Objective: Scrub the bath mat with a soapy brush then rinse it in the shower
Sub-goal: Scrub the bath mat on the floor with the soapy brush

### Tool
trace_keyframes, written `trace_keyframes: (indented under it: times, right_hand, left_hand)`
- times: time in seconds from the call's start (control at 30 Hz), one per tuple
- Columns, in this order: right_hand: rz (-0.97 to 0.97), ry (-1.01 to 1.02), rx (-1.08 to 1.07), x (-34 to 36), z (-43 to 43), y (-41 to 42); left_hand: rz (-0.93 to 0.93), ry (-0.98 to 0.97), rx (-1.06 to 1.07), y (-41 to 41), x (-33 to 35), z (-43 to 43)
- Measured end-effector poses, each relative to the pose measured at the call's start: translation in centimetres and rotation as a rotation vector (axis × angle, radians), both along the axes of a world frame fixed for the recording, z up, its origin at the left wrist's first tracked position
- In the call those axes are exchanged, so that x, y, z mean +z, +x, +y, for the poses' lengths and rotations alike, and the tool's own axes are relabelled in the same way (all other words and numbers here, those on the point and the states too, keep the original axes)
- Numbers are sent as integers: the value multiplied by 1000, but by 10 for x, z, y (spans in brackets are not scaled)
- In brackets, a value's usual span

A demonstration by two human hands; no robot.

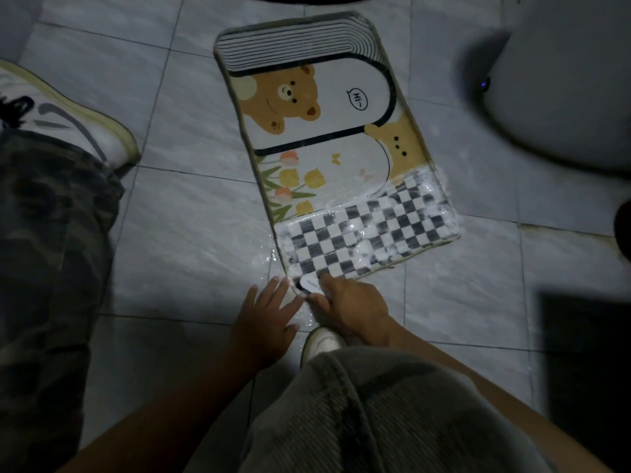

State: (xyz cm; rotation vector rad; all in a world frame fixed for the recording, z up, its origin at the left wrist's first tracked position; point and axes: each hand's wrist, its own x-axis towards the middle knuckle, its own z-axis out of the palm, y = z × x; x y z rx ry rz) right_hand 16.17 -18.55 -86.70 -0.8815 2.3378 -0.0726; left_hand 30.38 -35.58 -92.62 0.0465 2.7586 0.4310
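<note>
A bath mat with brown bears, tulips and a black-and-white checkered end lies flat on the tiled floor. White foam covers the checkered part nearest me. At the mat's near left corner my right hand grips a small white brush, its bristles down on the mat edge. My left hand lies flat on the wet tile just left of that corner, fingers spread, fingertips at the mat's edge.
Another person's white sneaker and camouflage trouser leg fill the left side. A white toilet base stands at the right. My own white shoe and grey trouser knee sit just below my hands. A dark object lies at the lower right.
</note>
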Motion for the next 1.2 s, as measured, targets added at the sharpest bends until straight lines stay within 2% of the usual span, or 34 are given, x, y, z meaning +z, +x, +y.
trace_keyframes:
  times: [0.1,0.2,0.33,0.4,0.47,0.57,0.6,0.67,0.77,0.83,0.93,1.03,1.07,1.13,1.2]
  right_hand:
    - [-31,38,6,4,13,-7]
    - [7,38,15,-8,-15,-17]
    - [57,-36,-70,-20,-32,-38]
    - [57,-78,-187,-23,-8,-54]
    - [47,-119,-398,-25,22,-75]
    - [131,-194,-660,-26,36,-87]
    - [131,-227,-672,-26,27,-77]
    - [91,-250,-558,-24,10,-47]
    - [89,-247,-249,-21,6,-22]
    - [154,-195,-203,-24,26,-48]
    - [233,-84,-392,-27,56,-107]
    - [264,-90,-726,-28,65,-146]
    - [247,-113,-774,-29,56,-146]
    - [186,-172,-736,-29,29,-127]
    - [107,-222,-587,-31,4,-94]
  left_hand:
    - [-4,-24,-8,-2,2,-1]
    - [-8,-60,10,-3,5,1]
    - [73,-27,5,-10,12,5]
    - [114,13,-5,-17,10,5]
    - [150,63,19,-26,8,4]
    - [331,79,18,-43,6,7]
    - [391,68,17,-48,7,6]
    - [434,61,8,-61,12,8]
    - [318,1,67,-82,16,7]
    - [184,5,98,-92,16,9]
    - [63,-20,155,-101,18,11]
    - [47,5,174,-105,15,12]
    - [49,15,168,-108,12,11]
    - [23,49,166,-108,8,10]
    - [14,80,170,-109,5,9]
